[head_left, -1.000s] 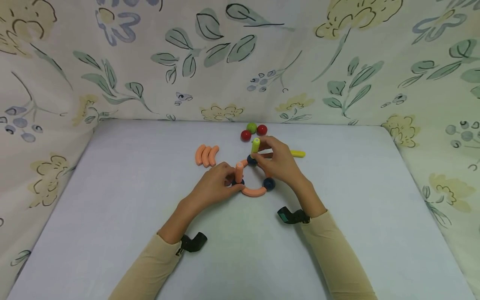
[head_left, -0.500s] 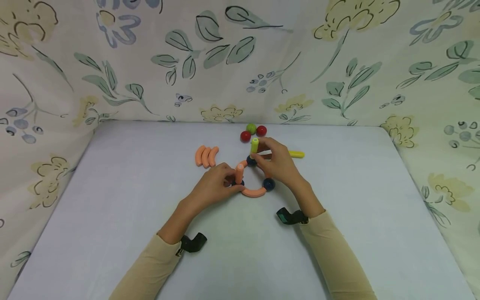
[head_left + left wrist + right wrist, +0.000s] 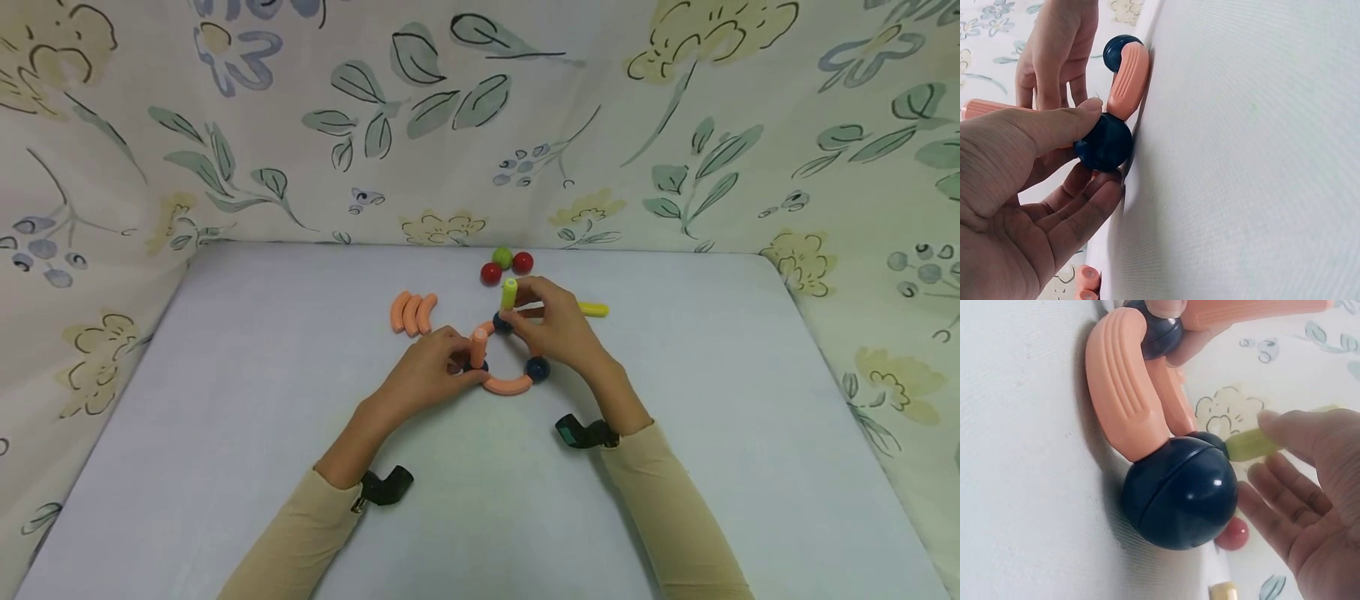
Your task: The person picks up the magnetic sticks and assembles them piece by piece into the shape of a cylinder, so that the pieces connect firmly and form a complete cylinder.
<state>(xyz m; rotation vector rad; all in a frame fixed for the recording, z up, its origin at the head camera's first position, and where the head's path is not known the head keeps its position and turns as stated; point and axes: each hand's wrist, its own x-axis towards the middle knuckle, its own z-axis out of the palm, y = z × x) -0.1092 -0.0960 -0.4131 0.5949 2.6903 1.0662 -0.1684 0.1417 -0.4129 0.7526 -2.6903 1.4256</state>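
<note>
A ring of curved orange rods (image 3: 507, 386) and dark blue balls (image 3: 537, 368) lies on the white table. My left hand (image 3: 427, 373) pinches the ring's left blue ball (image 3: 1105, 142) between thumb and fingers. From that ball an orange rod (image 3: 478, 347) stands upright. At the back of the ring, my right hand (image 3: 557, 323) pinches a yellow-green rod (image 3: 509, 294) that stands upright on the back blue ball (image 3: 1211, 445). In the right wrist view, the rod's lower end meets that ball. The nearest blue ball (image 3: 1180, 494) there is untouched by the right hand.
Behind the ring are two red balls (image 3: 491, 273) and a green ball (image 3: 502, 257). Three curved orange pieces (image 3: 411, 313) lie side by side to the left. A yellow rod (image 3: 593, 309) lies partly behind my right hand. Floral cloth (image 3: 450, 167) hangs behind the table (image 3: 225, 375).
</note>
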